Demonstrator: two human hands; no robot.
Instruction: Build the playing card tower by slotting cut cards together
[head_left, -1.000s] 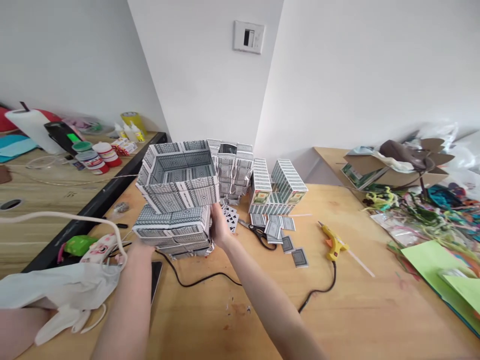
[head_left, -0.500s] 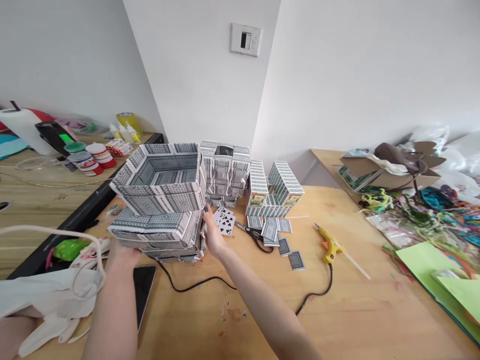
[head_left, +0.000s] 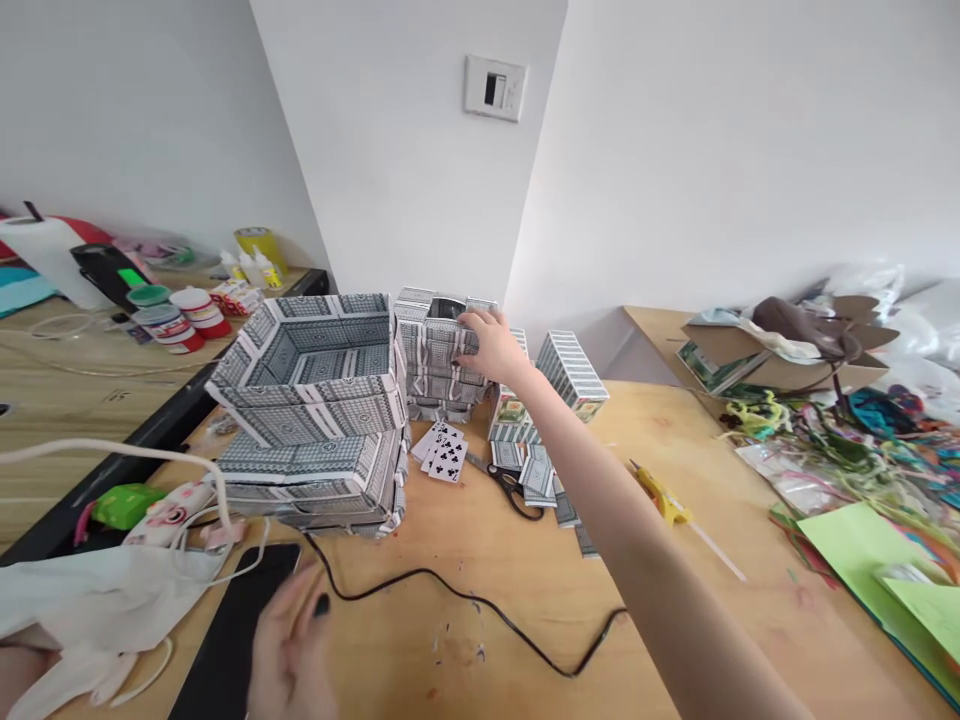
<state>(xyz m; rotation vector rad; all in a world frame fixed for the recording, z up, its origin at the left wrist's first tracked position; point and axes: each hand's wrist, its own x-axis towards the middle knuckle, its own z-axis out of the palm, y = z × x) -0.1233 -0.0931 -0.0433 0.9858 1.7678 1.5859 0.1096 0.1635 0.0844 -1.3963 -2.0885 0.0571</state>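
Observation:
My right hand [head_left: 491, 347] is at the upper right edge of a tall box built of playing cards [head_left: 435, 370] at the back, its fingers over the top and thumb against the front. My left hand [head_left: 289, 645], somewhat blurred, is low beside a black phone [head_left: 232, 635] with its fingers apart and nothing in them. Left of the tall box, an open-topped playing-card tray [head_left: 322, 410] rests on a wider playing-card box [head_left: 307, 470]. Partly hidden behind my right arm is a block of stacked card packs [head_left: 574, 375].
Face-up playing cards [head_left: 448, 455], black-handled scissors [head_left: 514, 490] and loose cards [head_left: 536, 470] lie mid-table. A yellow glue gun [head_left: 660, 495] is at right, with a black cable [head_left: 420, 572] across the front. White cloth [head_left: 112, 600] lies left; green paper [head_left: 855, 545] and yarn scraps lie far right.
Both hands have left the stacked boxes at left. My right hand has moved up and right to the tall box; my left has dropped toward me beside the phone.

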